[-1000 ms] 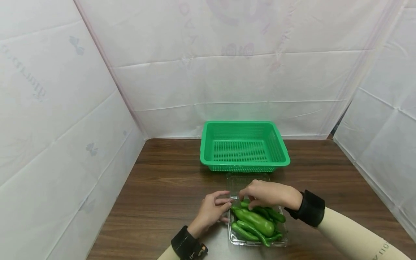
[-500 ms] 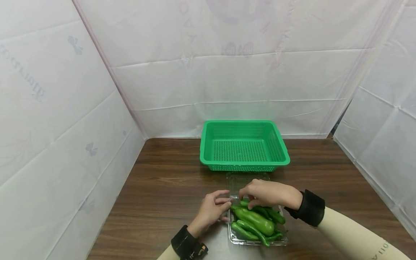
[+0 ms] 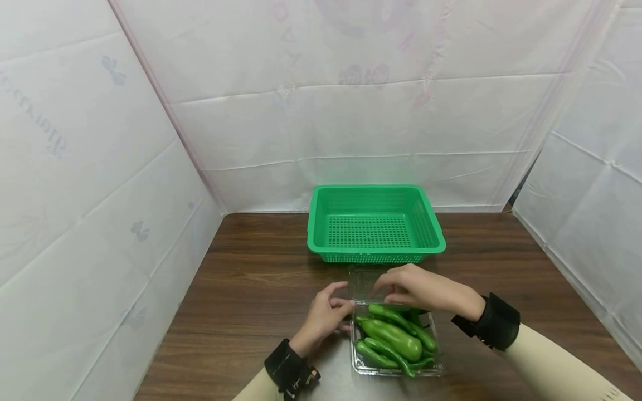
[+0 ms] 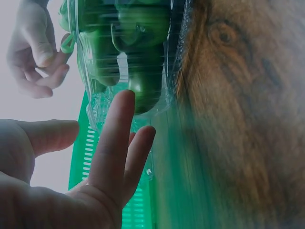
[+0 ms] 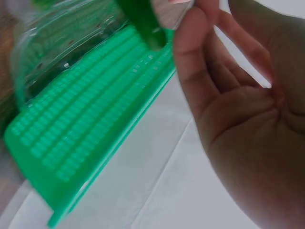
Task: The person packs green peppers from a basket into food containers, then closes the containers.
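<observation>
A clear plastic clamshell box (image 3: 396,371) of several green peppers (image 3: 396,340) sits on the wooden table near me. Its open lid (image 3: 368,277) lies flat toward the green basket (image 3: 376,257). My left hand (image 3: 341,303) rests with straight fingers against the box's left edge, and the left wrist view shows its index finger (image 4: 119,119) touching the clear wall. My right hand (image 3: 385,297) hovers over the box's far end and pinches the end of one green pepper (image 3: 393,316). In the right wrist view that pepper (image 5: 140,21) shows by the curled fingers (image 5: 190,57).
The green perforated basket (image 5: 86,138) stands behind the box with nothing in it. White sheet walls close off the left, back and right. Bare brown table (image 3: 251,289) stretches to the left of the box and to the right (image 3: 501,262).
My right hand has risen a little and shifted back toward the basket, lifting the end of one pepper. The left hand has stayed at the box's left edge.
</observation>
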